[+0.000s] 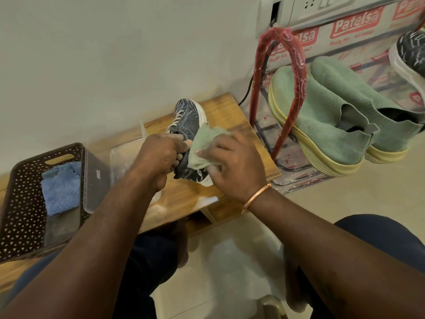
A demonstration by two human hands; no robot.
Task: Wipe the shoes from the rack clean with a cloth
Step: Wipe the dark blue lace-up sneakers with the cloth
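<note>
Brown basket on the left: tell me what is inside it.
A folded blue cloth lies inside the brown basket. Whatever is beneath the cloth is covered, and the left forearm hides the basket's near corner.

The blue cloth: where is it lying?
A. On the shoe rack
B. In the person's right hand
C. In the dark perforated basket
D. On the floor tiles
C: the blue cloth lies inside the dark perforated basket at the left, while the right hand holds a green cloth.
</note>
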